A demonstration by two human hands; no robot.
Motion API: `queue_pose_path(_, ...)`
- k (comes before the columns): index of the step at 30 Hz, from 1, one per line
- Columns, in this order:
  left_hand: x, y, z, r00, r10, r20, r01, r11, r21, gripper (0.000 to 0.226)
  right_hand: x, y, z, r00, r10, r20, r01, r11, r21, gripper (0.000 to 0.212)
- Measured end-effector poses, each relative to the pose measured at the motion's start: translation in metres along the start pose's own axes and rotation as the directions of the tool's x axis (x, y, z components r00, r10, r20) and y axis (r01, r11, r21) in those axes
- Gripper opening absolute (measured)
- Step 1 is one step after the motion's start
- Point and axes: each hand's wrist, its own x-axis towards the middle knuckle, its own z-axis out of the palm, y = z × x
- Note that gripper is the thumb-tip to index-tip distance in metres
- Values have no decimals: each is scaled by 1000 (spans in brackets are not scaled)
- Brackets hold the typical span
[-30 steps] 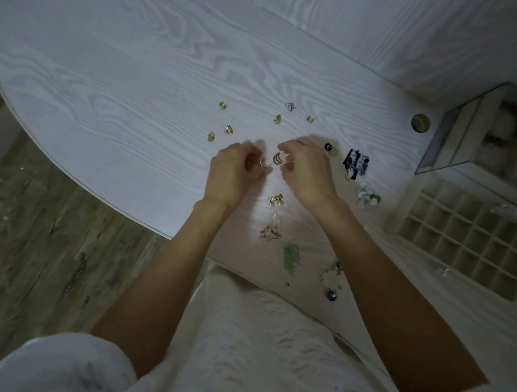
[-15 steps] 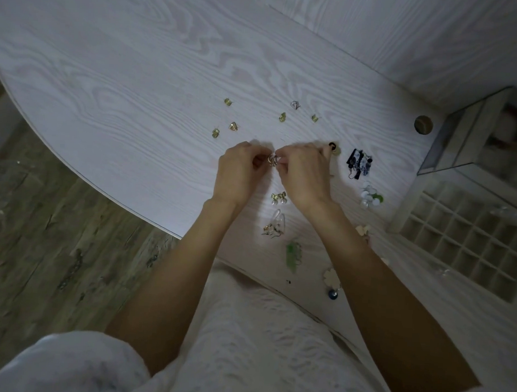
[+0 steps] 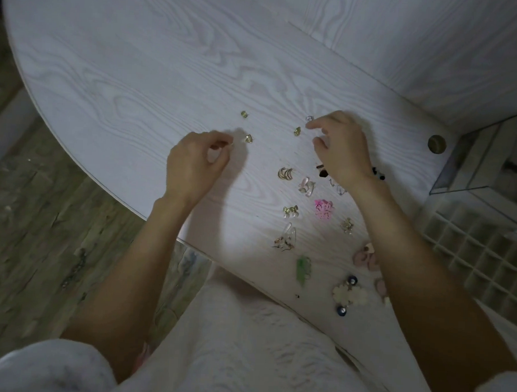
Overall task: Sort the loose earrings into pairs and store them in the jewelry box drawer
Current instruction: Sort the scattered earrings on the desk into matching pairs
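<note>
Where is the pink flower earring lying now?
In the head view, the pink flower earring lies on the white table, just left of the right forearm, between the small bow earrings and a small gold earring.

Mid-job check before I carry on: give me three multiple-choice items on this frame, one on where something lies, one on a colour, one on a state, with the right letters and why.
1. Where does the compartmented jewelry box drawer lie?
A. At the table's right edge, beside the right forearm
B. Left of the left hand
C. On the floor

2. What colour is the flower-shaped earring between the two forearms?
A. Black
B. Bright pink
C. Orange

3. What state are the drawer's visible compartments in?
A. Each filled with paired earrings
B. Covered by a lid
C. Uncovered, with no earrings showing in them

Answers:
1 A: the grid of cells sits at the frame's right, past the right hand.
2 B: it stands out pink on the white wood-grain table.
3 C: the cells look bare, while the earrings lie loose on the table.
</note>
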Motion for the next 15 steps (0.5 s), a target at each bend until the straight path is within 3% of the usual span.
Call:
queue_pose_path(6,22,-16,6,988,-45,149,33,996,83,31,38,8,3,998,37,54,-36,999,-26,32)
queue_pose_path(11,21,-11,14,986,-141,84,143,989,-19,20,47,5,16,999,39,35,-38,998,-44,11)
queue_pose_path(15,20,-10,16,977,-197,78,205,972,-111,17,46,-2,23,999,20,26,-19,1000,-18,12)
